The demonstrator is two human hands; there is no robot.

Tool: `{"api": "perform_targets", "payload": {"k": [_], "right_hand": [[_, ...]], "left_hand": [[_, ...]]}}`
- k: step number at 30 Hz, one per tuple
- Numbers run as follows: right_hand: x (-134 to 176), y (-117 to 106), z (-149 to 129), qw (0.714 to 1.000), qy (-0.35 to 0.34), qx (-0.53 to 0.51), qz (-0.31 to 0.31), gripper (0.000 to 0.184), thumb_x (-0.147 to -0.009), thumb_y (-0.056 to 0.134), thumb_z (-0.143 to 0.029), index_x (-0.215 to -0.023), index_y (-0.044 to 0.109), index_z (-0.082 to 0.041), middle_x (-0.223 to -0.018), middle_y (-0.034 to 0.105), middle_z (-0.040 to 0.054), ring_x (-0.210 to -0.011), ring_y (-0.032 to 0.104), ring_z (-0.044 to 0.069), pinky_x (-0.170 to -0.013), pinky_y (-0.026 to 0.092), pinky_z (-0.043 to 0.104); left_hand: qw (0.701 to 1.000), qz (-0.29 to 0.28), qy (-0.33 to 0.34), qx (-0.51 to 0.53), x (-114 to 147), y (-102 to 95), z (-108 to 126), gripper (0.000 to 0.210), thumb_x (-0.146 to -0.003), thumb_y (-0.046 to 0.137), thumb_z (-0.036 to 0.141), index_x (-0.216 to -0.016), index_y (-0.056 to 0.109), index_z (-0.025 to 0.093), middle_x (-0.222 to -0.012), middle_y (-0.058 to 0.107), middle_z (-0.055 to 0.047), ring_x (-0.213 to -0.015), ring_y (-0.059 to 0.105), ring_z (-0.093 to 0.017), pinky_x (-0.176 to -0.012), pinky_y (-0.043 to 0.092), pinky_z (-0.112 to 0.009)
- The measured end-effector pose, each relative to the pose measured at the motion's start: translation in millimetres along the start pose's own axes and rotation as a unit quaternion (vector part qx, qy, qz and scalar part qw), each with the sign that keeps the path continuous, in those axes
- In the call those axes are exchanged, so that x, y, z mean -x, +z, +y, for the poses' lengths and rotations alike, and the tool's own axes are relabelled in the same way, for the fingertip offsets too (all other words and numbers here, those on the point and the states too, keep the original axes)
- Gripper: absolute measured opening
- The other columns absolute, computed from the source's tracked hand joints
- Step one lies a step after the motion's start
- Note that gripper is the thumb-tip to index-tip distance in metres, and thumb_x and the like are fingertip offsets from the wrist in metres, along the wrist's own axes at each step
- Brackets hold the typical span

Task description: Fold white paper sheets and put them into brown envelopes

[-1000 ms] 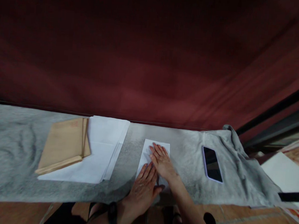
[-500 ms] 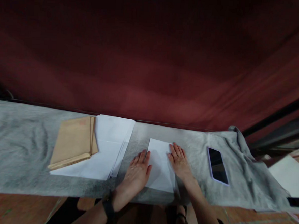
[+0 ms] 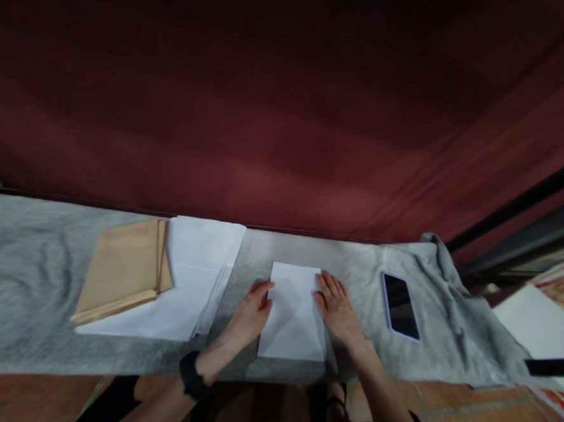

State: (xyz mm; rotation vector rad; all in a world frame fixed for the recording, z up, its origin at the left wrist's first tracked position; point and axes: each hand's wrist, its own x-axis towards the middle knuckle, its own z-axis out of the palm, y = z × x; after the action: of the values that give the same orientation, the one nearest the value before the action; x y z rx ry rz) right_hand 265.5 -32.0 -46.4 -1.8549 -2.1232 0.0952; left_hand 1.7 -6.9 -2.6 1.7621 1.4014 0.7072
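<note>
A sheet of white paper (image 3: 292, 323), apparently folded, lies flat on the grey cloth in front of me. At its left edge is my left hand (image 3: 248, 314), fingers slightly bent, thumb and forefinger apart with their tips at the paper. Whether the other fingertips go under the edge is hidden. My right hand (image 3: 339, 310) rests open along the right edge, its fingers stretched out and touching the paper. To the left, larger white sheets (image 3: 198, 250) lie in a loose stack, partly covered by several brown envelopes (image 3: 123, 258).
A phone (image 3: 400, 307) in a lilac case lies on the grey cloth (image 3: 29, 285) to the right. Dark red fabric (image 3: 286, 141) rises behind the cloth's far edge. At the far right are a white sheet or board (image 3: 543, 322) and a black bar (image 3: 552, 366).
My left hand has gone from lying flat beside the paper to bent fingers at its left edge. The right hand stays on the right edge. The view has shifted slightly.
</note>
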Motion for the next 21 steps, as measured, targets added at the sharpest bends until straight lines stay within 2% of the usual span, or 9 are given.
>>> {"api": "perform_targets", "payload": {"k": [4,8,11,13,15,18,21], "right_hand": [[3,-4,3,1.000,0.000,-0.024,0.000,0.053,-0.105,0.034,-0.040,-0.153,0.041,-0.019,-0.160,0.038,0.0106,-0.148,0.034,0.025,-0.121,0.029,0.050],[5,-7,4,0.999,0.001,-0.041,-0.007,0.052,-0.104,0.035,-0.038,-0.153,0.041,-0.021,-0.160,0.039,0.0097,-0.147,0.035,0.024,-0.122,0.029,0.051],[6,-9,5,0.999,0.002,-0.047,-0.016,0.052,-0.104,0.035,-0.037,-0.152,0.042,-0.019,-0.160,0.038,0.0104,-0.148,0.034,0.023,-0.123,0.028,0.050],[6,-11,5,0.999,0.001,-0.050,-0.021,0.052,-0.103,0.034,-0.035,-0.152,0.043,-0.017,-0.159,0.039,0.0111,-0.148,0.034,0.023,-0.123,0.028,0.049],[6,-12,6,0.998,-0.001,-0.052,-0.025,0.051,-0.103,0.033,-0.032,-0.151,0.043,-0.017,-0.159,0.040,0.0110,-0.147,0.034,0.023,-0.123,0.028,0.049],[5,-11,9,0.998,-0.005,-0.058,-0.029,0.051,-0.102,0.031,-0.028,-0.150,0.045,-0.018,-0.158,0.041,0.0101,-0.147,0.035,0.022,-0.123,0.028,0.049],[5,-11,13,0.997,-0.006,-0.074,-0.036,0.051,-0.101,0.032,-0.025,-0.150,0.045,-0.020,-0.159,0.040,0.0092,-0.148,0.035,0.022,-0.123,0.028,0.050]], "left_hand": [[0.999,0.000,0.002,0.048,0,-1.3,-4,0.054,-0.073,0.042,0.003,-0.118,0.069,0.017,-0.112,0.070,-0.007,-0.096,0.067,-0.018,-0.092,0.055,-0.036],[0.994,-0.044,-0.023,0.093,1,-4.3,-1,0.054,-0.072,0.044,0.003,-0.117,0.070,0.018,-0.096,0.073,-0.004,-0.085,0.069,-0.017,-0.084,0.057,-0.032],[0.987,-0.072,-0.025,0.140,1,-4.1,3,0.052,-0.073,0.048,0.005,-0.118,0.070,0.016,-0.103,0.076,-0.006,-0.092,0.071,-0.019,-0.087,0.057,-0.034],[0.987,-0.070,0.002,0.144,1,-2.4,5,0.047,-0.075,0.051,0.005,-0.115,0.072,0.018,-0.116,0.074,-0.007,-0.104,0.070,-0.021,-0.094,0.056,-0.037],[0.992,-0.058,0.047,0.098,2,-0.1,3,0.044,-0.078,0.051,0.004,-0.111,0.074,0.021,-0.125,0.071,-0.007,-0.115,0.067,-0.022,-0.104,0.051,-0.040],[0.991,-0.052,0.127,-0.001,3,3.6,-5,0.054,-0.076,0.045,-0.003,-0.114,0.073,0.022,-0.134,0.066,-0.007,-0.125,0.061,-0.020,-0.112,0.046,-0.043],[0.981,-0.054,0.178,-0.048,5,4.7,-14,0.062,-0.070,0.047,-0.006,-0.121,0.069,0.021,-0.141,0.061,-0.008,-0.130,0.058,-0.021,-0.112,0.046,-0.045]]}}
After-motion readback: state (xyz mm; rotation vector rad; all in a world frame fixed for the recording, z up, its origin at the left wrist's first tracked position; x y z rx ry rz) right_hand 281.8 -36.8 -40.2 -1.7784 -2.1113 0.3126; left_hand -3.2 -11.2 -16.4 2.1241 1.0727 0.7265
